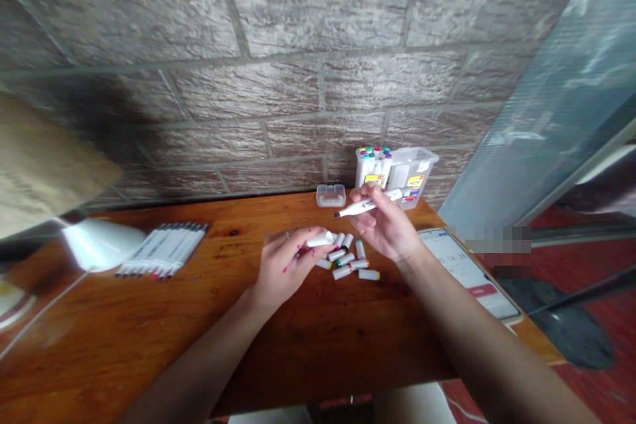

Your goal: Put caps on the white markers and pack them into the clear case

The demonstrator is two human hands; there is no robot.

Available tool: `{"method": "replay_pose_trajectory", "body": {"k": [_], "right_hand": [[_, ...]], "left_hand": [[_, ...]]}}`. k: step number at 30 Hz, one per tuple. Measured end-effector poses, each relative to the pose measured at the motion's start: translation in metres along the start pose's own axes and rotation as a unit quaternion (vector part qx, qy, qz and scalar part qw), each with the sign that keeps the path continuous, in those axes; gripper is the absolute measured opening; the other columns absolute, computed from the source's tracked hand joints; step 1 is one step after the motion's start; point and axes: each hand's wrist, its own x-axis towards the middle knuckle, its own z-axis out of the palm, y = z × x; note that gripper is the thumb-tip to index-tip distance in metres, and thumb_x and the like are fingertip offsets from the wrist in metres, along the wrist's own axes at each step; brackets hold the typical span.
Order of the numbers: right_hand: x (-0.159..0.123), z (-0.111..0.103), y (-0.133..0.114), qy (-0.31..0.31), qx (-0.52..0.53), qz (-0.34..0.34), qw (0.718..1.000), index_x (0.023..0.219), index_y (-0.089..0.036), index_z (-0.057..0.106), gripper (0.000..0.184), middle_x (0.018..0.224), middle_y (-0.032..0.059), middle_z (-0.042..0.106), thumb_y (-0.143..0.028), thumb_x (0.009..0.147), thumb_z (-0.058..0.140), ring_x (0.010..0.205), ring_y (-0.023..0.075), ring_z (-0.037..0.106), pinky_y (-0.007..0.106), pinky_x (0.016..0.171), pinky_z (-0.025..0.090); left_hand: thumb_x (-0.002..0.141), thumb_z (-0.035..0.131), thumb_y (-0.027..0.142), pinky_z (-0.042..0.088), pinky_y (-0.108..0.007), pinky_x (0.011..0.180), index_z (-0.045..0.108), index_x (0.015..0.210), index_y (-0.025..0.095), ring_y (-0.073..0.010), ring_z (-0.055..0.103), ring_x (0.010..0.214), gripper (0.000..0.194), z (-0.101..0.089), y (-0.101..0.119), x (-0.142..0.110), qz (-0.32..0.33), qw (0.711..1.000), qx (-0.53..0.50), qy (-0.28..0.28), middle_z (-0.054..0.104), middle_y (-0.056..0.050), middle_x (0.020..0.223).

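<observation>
Between the fingers of my left hand [285, 262] is a white marker cap [319, 239], its open end facing right. Red ink marks show on that hand. My right hand [387, 225] grips an uncapped white marker [370, 203], held nearly level with its dark tip pointing left toward the cap. The cap and the marker are apart. Below and between the hands, several loose white caps [342, 273] with coloured ends lie on the wooden table [308, 338]. Some of them are partly hidden behind my left hand.
A row of white markers [163, 250] lies at the left by a white lamp base [102, 244]. At the back stand a case of upright markers [372, 165], a clear plastic case [422, 162] and a small clear box [330, 195]. A tablet [470, 275] rests near the right edge.
</observation>
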Motion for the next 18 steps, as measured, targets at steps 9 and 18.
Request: {"method": "replay_pose_trajectory", "body": {"k": [9,18], "right_hand": [[-0.0024,0.0038,0.002,-0.002,-0.024,-0.005,1.0,0.068,-0.018,0.065,0.03,0.068,-0.0049,0.063,-0.04,0.068,0.085,0.039,-0.0003,0.029,0.014,0.034,0.025],[-0.0011,0.0007,0.0089,-0.011,-0.071,0.001,0.997,0.064,-0.018,0.062,0.037,0.062,-0.0045,0.06,-0.047,0.064,0.087,0.041,0.0027,0.041,0.016,0.037,0.034]], "left_hand": [[0.083,0.076,0.023,0.058,-0.019,0.067,0.069,0.096,0.017,-0.0128,0.073,0.068,0.016,0.0014,-0.0053,-0.0042,-0.019,1.0,0.002,-0.004,0.079,-0.004,0.086],[0.082,0.077,0.026,0.056,-0.019,0.064,0.069,0.093,0.016,-0.0119,0.071,0.064,0.017,0.0019,-0.0025,-0.0001,-0.02,1.0,0.006,0.005,0.078,-0.004,0.082]]}}
